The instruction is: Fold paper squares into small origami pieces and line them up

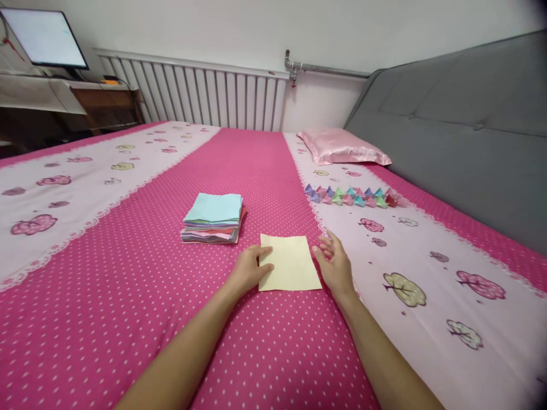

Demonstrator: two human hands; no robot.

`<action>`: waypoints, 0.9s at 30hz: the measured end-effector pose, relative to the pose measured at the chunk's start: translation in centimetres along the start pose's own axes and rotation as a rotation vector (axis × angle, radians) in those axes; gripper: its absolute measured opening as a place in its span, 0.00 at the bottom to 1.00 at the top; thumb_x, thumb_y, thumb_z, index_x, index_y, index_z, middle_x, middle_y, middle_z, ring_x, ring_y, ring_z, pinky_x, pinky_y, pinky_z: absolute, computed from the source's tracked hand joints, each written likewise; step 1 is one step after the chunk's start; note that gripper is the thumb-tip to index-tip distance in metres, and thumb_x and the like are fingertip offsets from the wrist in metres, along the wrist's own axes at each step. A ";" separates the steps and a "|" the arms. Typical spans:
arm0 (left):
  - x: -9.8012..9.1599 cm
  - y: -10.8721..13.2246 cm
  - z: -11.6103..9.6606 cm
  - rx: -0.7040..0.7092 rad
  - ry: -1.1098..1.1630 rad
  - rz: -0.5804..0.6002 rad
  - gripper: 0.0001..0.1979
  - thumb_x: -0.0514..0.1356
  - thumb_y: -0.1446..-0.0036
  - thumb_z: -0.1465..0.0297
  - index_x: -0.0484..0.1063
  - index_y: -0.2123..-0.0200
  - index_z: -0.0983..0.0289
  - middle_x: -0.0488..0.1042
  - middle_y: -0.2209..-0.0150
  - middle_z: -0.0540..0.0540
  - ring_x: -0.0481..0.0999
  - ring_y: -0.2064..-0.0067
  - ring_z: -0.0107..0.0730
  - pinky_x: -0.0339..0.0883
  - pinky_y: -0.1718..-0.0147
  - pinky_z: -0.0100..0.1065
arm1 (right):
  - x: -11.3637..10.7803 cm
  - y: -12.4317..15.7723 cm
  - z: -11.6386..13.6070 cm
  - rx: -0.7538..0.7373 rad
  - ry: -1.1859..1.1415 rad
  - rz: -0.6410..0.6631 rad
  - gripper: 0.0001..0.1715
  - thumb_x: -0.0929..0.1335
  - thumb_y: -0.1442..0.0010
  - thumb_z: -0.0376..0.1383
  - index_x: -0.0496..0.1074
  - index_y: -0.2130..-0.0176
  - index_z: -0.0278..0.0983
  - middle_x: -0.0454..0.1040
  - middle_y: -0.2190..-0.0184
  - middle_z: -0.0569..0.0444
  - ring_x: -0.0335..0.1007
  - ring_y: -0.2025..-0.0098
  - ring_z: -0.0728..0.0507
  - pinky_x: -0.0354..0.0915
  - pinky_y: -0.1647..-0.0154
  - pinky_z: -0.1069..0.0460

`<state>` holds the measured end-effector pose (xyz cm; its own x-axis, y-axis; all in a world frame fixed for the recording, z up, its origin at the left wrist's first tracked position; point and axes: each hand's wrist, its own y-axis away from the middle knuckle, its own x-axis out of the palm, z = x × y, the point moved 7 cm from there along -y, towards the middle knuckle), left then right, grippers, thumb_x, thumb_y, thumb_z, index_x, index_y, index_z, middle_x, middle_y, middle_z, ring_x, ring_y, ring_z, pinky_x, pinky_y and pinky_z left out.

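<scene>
A square pale-yellow paper sheet (290, 265) lies on the pink dotted bed (256, 159). Left hand (248, 267), thumb and finger spread, touches its left edge; right hand (337, 266), loosely spread, is just beside its right. Beyond the sheet: leftward, a multicoloured square-paper stack (214, 210); rightward, pastel folded-paper points (348, 200).

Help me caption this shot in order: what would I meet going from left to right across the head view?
Monitor → stack of colored paper → left hand → pale yellow sheet → right hand → grey headboard.
</scene>
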<state>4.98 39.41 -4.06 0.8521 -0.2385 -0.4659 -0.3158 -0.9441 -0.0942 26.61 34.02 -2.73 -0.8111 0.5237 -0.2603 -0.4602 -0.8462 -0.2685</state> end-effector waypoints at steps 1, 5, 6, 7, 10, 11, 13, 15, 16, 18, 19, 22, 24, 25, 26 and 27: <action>0.1 0.0 0.1 0.000 -0.032 0.003 0.23 0.62 0.59 0.75 0.72 0.54 0.69 0.74 0.60 0.59 0.74 0.62 0.37 0.69 0.63 0.36 | -0.4 0.1 1.0 -0.069 0.071 -0.033 0.37 0.65 0.46 0.43 0.54 0.40 0.36 0.64 0.45 0.41 0.63 0.47 0.40 0.59 0.47 0.42; 0.2 0.0 -0.3 0.000 -0.046 0.015 0.25 0.61 0.59 0.76 0.72 0.53 0.70 0.75 0.58 0.60 0.74 0.60 0.38 0.68 0.60 0.36 | 2.0 2.0 5.6 -0.339 0.252 0.103 0.31 0.57 0.38 0.44 0.48 0.38 0.39 0.50 0.37 0.47 0.44 0.36 0.41 0.47 0.39 0.39; 0.2 0.0 -0.4 -0.002 -0.037 0.015 0.25 0.61 0.59 0.76 0.71 0.53 0.71 0.75 0.57 0.61 0.74 0.59 0.39 0.68 0.59 0.37 | 3.5 2.6 6.2 -0.377 0.296 0.215 0.32 0.56 0.37 0.45 0.47 0.37 0.40 0.45 0.36 0.50 0.39 0.35 0.42 0.45 0.38 0.39; 0.1 0.0 -0.5 -0.004 -0.024 0.012 0.25 0.60 0.59 0.76 0.71 0.53 0.71 0.74 0.56 0.62 0.74 0.58 0.40 0.67 0.57 0.38 | 5.2 3.3 6.4 -0.405 0.340 0.332 0.33 0.55 0.37 0.46 0.44 0.37 0.41 0.42 0.35 0.51 0.35 0.34 0.42 0.43 0.38 0.39; 0.2 0.0 -0.6 0.020 0.028 0.025 0.26 0.57 0.60 0.79 0.71 0.53 0.70 0.74 0.54 0.60 0.73 0.55 0.41 0.66 0.55 0.38 | 9.1 4.7 5.3 -0.409 0.472 0.608 0.36 0.50 0.36 0.48 0.37 0.36 0.36 0.38 0.34 0.49 0.30 0.34 0.44 0.37 0.36 0.41; 0.3 -0.1 -0.5 0.033 0.039 0.036 0.27 0.56 0.60 0.80 0.71 0.52 0.70 0.74 0.54 0.59 0.74 0.56 0.41 0.66 0.56 0.38 | 9.7 4.7 4.5 -0.385 0.520 0.650 0.36 0.49 0.36 0.49 0.38 0.36 0.34 0.38 0.35 0.48 0.29 0.34 0.44 0.35 0.36 0.41; 0.5 -0.2 -0.3 0.045 0.038 0.050 0.28 0.55 0.61 0.81 0.70 0.51 0.69 0.75 0.54 0.58 0.75 0.59 0.39 0.68 0.59 0.37 | 10.3 4.6 3.2 -0.349 0.596 0.684 0.38 0.47 0.37 0.51 0.39 0.36 0.31 0.38 0.35 0.47 0.28 0.34 0.43 0.33 0.36 0.42; 0.6 -0.3 0.2 0.032 0.021 0.047 0.27 0.55 0.61 0.80 0.70 0.52 0.70 0.75 0.56 0.58 0.75 0.62 0.38 0.69 0.62 0.36 | 10.3 4.4 2.5 -0.338 0.644 0.683 0.39 0.46 0.37 0.52 0.40 0.36 0.31 0.38 0.35 0.48 0.28 0.34 0.43 0.33 0.36 0.42; 0.6 -0.4 0.4 0.020 0.019 0.038 0.26 0.56 0.60 0.79 0.71 0.53 0.70 0.76 0.56 0.58 0.75 0.62 0.39 0.69 0.63 0.36 | 10.2 4.2 2.3 -0.336 0.661 0.676 0.40 0.45 0.38 0.52 0.40 0.36 0.31 0.38 0.35 0.48 0.28 0.34 0.42 0.33 0.36 0.42; 0.5 -0.4 0.7 -0.001 0.031 0.016 0.24 0.59 0.60 0.76 0.72 0.54 0.70 0.76 0.57 0.58 0.75 0.62 0.40 0.70 0.64 0.36 | 9.8 3.9 2.0 -0.318 0.694 0.652 0.41 0.45 0.38 0.53 0.40 0.36 0.31 0.37 0.35 0.47 0.28 0.34 0.42 0.32 0.36 0.43; 0.4 -0.4 0.8 -0.010 0.040 0.007 0.24 0.60 0.60 0.74 0.72 0.54 0.69 0.76 0.57 0.59 0.75 0.61 0.40 0.70 0.64 0.36 | 9.5 3.7 1.9 -0.302 0.713 0.636 0.42 0.45 0.39 0.54 0.40 0.36 0.30 0.37 0.35 0.47 0.28 0.34 0.42 0.32 0.36 0.42; 0.3 -0.3 0.8 -0.036 0.052 0.004 0.26 0.62 0.61 0.72 0.72 0.54 0.70 0.74 0.54 0.60 0.75 0.60 0.41 0.69 0.62 0.36 | 8.9 3.1 1.3 -0.242 0.771 0.585 0.43 0.44 0.40 0.55 0.40 0.36 0.30 0.38 0.35 0.47 0.28 0.34 0.40 0.30 0.37 0.41; 0.4 -0.3 0.8 -0.051 0.063 0.023 0.27 0.62 0.61 0.73 0.71 0.52 0.70 0.72 0.52 0.61 0.75 0.60 0.41 0.70 0.62 0.36 | 8.5 2.8 0.8 -0.208 0.796 0.559 0.44 0.45 0.40 0.56 0.40 0.36 0.30 0.38 0.35 0.47 0.28 0.34 0.39 0.29 0.37 0.41; 0.4 -0.3 0.9 -0.062 0.073 0.029 0.28 0.62 0.61 0.73 0.70 0.52 0.70 0.72 0.51 0.61 0.75 0.59 0.42 0.70 0.63 0.36 | 8.4 2.6 0.5 -0.192 0.802 0.546 0.44 0.45 0.40 0.56 0.40 0.36 0.30 0.38 0.35 0.47 0.28 0.34 0.38 0.29 0.37 0.41; 0.4 -0.3 0.9 -0.074 0.089 0.030 0.28 0.63 0.62 0.73 0.70 0.52 0.70 0.72 0.51 0.61 0.75 0.59 0.42 0.70 0.63 0.36 | 8.2 2.4 0.3 -0.177 0.803 0.531 0.45 0.46 0.40 0.56 0.41 0.36 0.30 0.38 0.35 0.47 0.28 0.34 0.38 0.28 0.37 0.40; 0.4 -0.3 1.0 -0.087 0.111 0.026 0.28 0.63 0.62 0.73 0.71 0.52 0.70 0.72 0.51 0.61 0.75 0.59 0.42 0.70 0.62 0.36 | 7.9 2.2 0.1 -0.161 0.799 0.514 0.45 0.47 0.40 0.56 0.41 0.36 0.29 0.38 0.35 0.47 0.28 0.34 0.38 0.28 0.37 0.40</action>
<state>4.99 39.79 -5.11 0.8867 -0.2818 -0.3665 -0.3045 -0.9525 -0.0042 19.12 36.30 -5.33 -0.3869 0.0547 -0.9205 -0.0137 -0.9985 -0.0535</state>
